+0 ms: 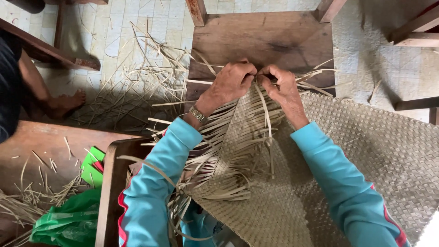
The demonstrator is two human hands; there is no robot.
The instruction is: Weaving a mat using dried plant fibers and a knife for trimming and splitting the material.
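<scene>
Home weaving spot: tiled floor, wooden chair, straw scraps.

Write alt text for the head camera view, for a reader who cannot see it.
A person's left hand and right hand pinch loose dried leaf strips at the unfinished edge of a woven mat, over a wooden stool. Cut strips litter the tiled floor; a green plastic bag lies lower left.

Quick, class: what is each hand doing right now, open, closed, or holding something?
Left hand: closed, pinching pale straw strips at the woven mat edge.
Right hand: closed on the same strips, fingertips meeting the left's.
</scene>
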